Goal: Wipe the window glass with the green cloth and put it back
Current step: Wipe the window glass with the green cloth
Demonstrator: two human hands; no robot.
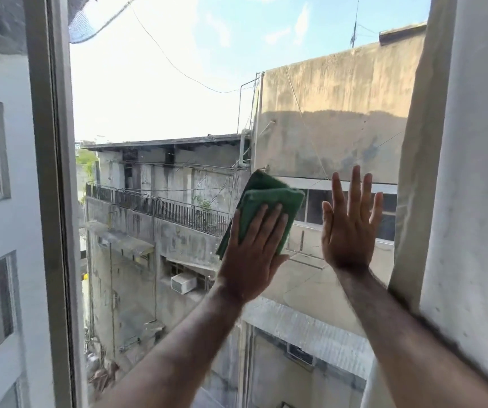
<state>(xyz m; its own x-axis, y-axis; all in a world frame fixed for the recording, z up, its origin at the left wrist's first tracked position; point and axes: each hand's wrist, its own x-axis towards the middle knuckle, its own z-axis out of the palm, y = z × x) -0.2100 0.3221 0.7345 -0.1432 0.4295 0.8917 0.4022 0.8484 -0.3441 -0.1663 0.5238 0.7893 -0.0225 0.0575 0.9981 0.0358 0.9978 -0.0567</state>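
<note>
A folded green cloth (266, 198) lies flat against the window glass (154, 107), a little right of the pane's middle. My left hand (254, 254) presses on the cloth's lower half with the fingers spread flat over it. My right hand (350, 225) rests open on the bare glass just to the right of the cloth, fingers apart and pointing up, holding nothing. Both forearms reach up from the bottom of the view.
A grey window frame (54, 201) stands upright on the left with a second pane beyond it. A pale curtain (413, 172) and a white wall (478, 201) close off the right side. Buildings show through the glass.
</note>
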